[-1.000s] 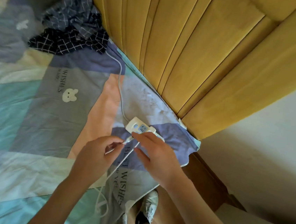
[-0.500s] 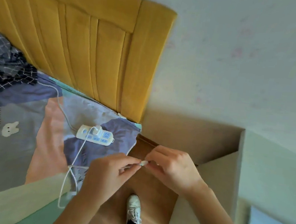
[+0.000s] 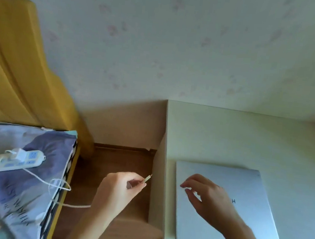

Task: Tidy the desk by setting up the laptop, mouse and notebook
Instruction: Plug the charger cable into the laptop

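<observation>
A closed laptop (image 3: 227, 206) lies on the desk (image 3: 247, 140) at right. A bed (image 3: 19, 182) is at left — a power strip (image 3: 17, 160) rests on it. Between them, over the floor gap (image 3: 117, 160), the left hand (image 3: 120, 189) pinches a cable plug (image 3: 148, 178); the right hand (image 3: 208, 200) hovers above the laptop.

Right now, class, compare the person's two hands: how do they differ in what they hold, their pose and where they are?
The left hand pinches the plug end of a white cable; the right hand holds nothing. The left hand's fingers are closed in a pinch; the right hand's are spread and curled. The left hand is over the gap between bed and desk; the right hand is over the closed laptop on the white desk. Both are bare.
</observation>
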